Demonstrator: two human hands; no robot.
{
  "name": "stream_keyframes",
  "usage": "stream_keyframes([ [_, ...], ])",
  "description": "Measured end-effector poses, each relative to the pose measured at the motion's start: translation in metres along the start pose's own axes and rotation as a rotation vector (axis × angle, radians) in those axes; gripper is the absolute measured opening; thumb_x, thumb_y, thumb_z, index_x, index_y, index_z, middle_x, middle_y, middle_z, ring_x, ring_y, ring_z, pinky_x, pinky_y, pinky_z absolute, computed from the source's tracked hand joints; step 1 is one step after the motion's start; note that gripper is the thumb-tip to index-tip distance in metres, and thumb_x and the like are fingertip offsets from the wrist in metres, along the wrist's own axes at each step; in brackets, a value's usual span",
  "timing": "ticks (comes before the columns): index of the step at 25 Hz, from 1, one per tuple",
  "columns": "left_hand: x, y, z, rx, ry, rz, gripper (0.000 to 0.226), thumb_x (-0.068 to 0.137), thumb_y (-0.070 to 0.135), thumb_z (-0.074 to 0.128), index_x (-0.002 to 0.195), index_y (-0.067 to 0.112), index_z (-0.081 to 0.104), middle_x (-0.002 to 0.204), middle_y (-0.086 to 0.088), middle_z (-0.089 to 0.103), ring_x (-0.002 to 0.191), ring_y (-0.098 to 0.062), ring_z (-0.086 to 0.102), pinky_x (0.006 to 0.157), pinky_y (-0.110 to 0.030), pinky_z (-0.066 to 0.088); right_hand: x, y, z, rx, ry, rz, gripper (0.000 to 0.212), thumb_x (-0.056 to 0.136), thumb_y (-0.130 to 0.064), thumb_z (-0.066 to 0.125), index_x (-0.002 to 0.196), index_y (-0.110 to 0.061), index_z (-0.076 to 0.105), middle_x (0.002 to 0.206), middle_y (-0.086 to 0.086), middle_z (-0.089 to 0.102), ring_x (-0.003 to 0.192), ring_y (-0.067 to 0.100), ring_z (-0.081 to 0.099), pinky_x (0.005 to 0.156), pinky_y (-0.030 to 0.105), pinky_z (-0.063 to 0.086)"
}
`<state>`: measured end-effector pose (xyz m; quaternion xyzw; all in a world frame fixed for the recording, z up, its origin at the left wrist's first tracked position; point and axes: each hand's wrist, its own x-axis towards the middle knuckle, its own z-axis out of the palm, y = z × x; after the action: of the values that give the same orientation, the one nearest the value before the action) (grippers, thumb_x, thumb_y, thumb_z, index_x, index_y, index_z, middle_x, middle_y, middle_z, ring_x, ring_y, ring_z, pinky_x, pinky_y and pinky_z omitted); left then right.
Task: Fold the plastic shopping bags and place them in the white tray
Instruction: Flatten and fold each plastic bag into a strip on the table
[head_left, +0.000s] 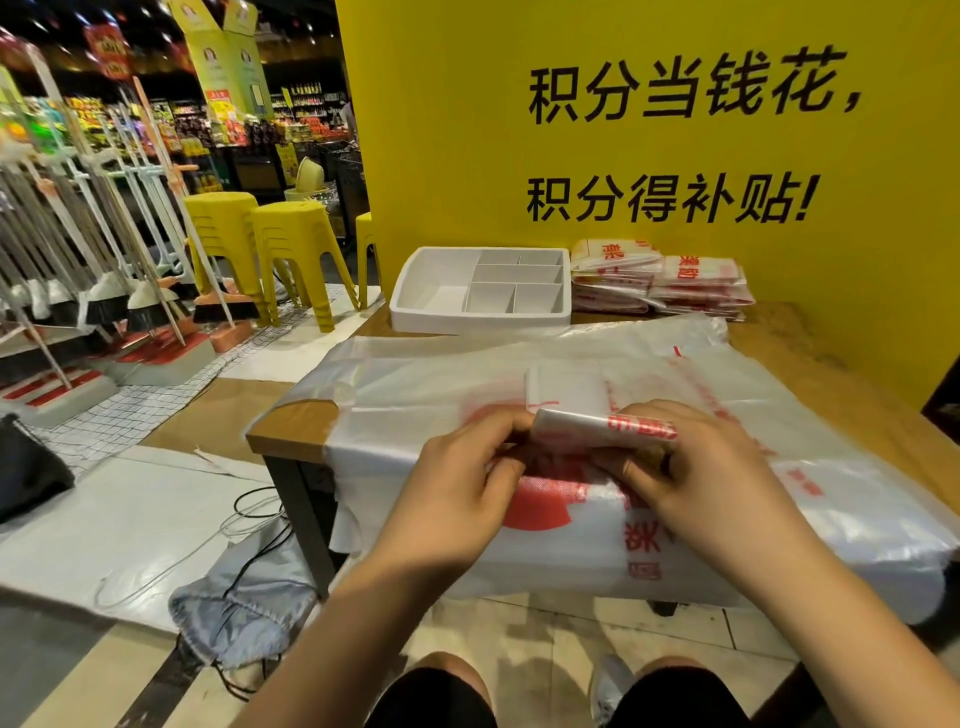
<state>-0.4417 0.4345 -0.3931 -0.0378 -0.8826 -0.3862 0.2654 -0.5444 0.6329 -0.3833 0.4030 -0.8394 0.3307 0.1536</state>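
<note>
Hands meet near centre: your left hand (467, 483) and right hand (691, 467) both pinch the half-folded bag (582, 421) on the worktop (296, 426). Slick film may spring open if your grip eases. White tray (431, 306) sits far, empty. Wall writing reads 积分当钱花, 积分得补贴!

Wooden table (810, 358) under spread bags (467, 374), white tray (415, 306), bag stack (660, 283).
</note>
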Motion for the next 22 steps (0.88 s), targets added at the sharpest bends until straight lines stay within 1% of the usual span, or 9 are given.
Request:
stream_keyframes([
  [3, -0.001, -0.002, 0.002, 0.042, -0.014, 0.022, 0.042, 0.094, 0.001, 0.053, 0.122, 0.029, 0.064, 0.111, 0.020, 0.067, 0.108, 0.008, 0.058, 0.085, -0.005, 0.040, 0.000, 0.000, 0.002, -0.018, 0.024, 0.016, 0.012, 0.079, -0.034, 0.066, 0.090, -0.029, 0.067, 0.085, -0.016, 0.061, 0.080, 0.004, 0.051, 0.071, 0.007, 0.038],
  [7, 0.002, -0.010, 0.005, 0.161, -0.031, 0.043, 0.034, 0.092, 0.011, 0.050, 0.120, 0.028, 0.058, 0.115, 0.019, 0.053, 0.115, 0.006, 0.045, 0.093, -0.004, 0.031, 0.000, 0.002, 0.003, -0.081, -0.048, 0.034, 0.009, 0.085, -0.039, 0.062, 0.093, -0.033, 0.059, 0.089, -0.017, 0.056, 0.086, 0.009, 0.053, 0.071, 0.032, 0.048],
  [8, 0.003, -0.011, 0.005, 0.191, -0.024, 0.044, 0.032, 0.092, 0.015, 0.049, 0.121, 0.028, 0.057, 0.115, 0.019, 0.050, 0.116, 0.004, 0.041, 0.095, -0.005, 0.029, 0.001, 0.000, 0.002, -0.075, -0.057, 0.043, 0.010, 0.086, -0.040, 0.061, 0.094, -0.034, 0.060, 0.090, -0.017, 0.056, 0.087, 0.009, 0.053, 0.072, 0.033, 0.048],
  [11, 0.014, -0.009, 0.006, 0.245, -0.018, 0.017, 0.012, 0.102, 0.027, 0.045, 0.109, 0.029, 0.055, 0.107, 0.016, 0.051, 0.107, -0.004, 0.039, 0.090, -0.017, 0.034, 0.010, -0.003, -0.001, -0.027, -0.099, 0.100, 0.027, 0.089, -0.049, 0.052, 0.109, -0.036, 0.064, 0.101, -0.015, 0.062, 0.093, 0.008, 0.055, 0.075, 0.028, 0.046],
  [13, 0.027, -0.005, 0.006, 0.281, -0.038, -0.026, 0.010, 0.106, 0.032, 0.042, 0.099, 0.030, 0.050, 0.096, 0.015, 0.052, 0.101, -0.010, 0.041, 0.083, -0.027, 0.035, 0.021, -0.004, -0.003, -0.034, -0.164, 0.180, 0.032, 0.093, -0.055, 0.047, 0.110, -0.032, 0.062, 0.103, -0.011, 0.065, 0.093, 0.011, 0.058, 0.075, 0.033, 0.048],
  [16, 0.049, -0.001, 0.010, 0.307, -0.085, -0.170, 0.019, 0.106, 0.032, 0.040, 0.118, 0.024, 0.053, 0.104, 0.003, 0.062, 0.108, -0.020, 0.046, 0.088, -0.038, 0.043, 0.038, -0.006, -0.002, -0.102, -0.218, 0.323, 0.030, 0.098, -0.052, 0.047, 0.106, -0.024, 0.052, 0.094, -0.003, 0.066, 0.080, 0.015, 0.058, 0.060, 0.032, 0.041],
  [18, 0.058, 0.000, 0.016, 0.407, -0.104, -0.220, 0.033, 0.106, 0.031, 0.040, 0.136, 0.021, 0.047, 0.117, -0.005, 0.064, 0.115, -0.026, 0.048, 0.095, -0.040, 0.042, 0.044, -0.011, 0.003, -0.169, -0.214, 0.366, 0.037, 0.101, -0.048, 0.046, 0.127, -0.021, 0.045, 0.100, 0.004, 0.068, 0.086, 0.023, 0.062, 0.061, 0.033, 0.041],
  [20, 0.062, 0.001, 0.021, 0.486, -0.096, -0.213, 0.038, 0.105, 0.031, 0.039, 0.142, 0.022, 0.041, 0.120, -0.009, 0.063, 0.116, -0.029, 0.050, 0.097, -0.040, 0.039, 0.047, -0.016, 0.010, -0.290, -0.201, 0.385, 0.049, 0.103, -0.040, 0.041, 0.145, -0.017, 0.031, 0.111, 0.011, 0.067, 0.095, 0.031, 0.062, 0.067, 0.035, 0.041],
  [22, 0.065, 0.000, 0.023, 0.516, -0.106, -0.179, 0.039, 0.104, 0.029, 0.038, 0.142, 0.023, 0.043, 0.120, -0.007, 0.065, 0.115, -0.028, 0.050, 0.098, -0.040, 0.038, 0.049, -0.018, 0.017, -0.412, -0.189, 0.374, 0.036, 0.103, -0.032, 0.038, 0.134, -0.013, 0.040, 0.108, 0.013, 0.066, 0.087, 0.032, 0.057, 0.065, 0.035, 0.036],
])
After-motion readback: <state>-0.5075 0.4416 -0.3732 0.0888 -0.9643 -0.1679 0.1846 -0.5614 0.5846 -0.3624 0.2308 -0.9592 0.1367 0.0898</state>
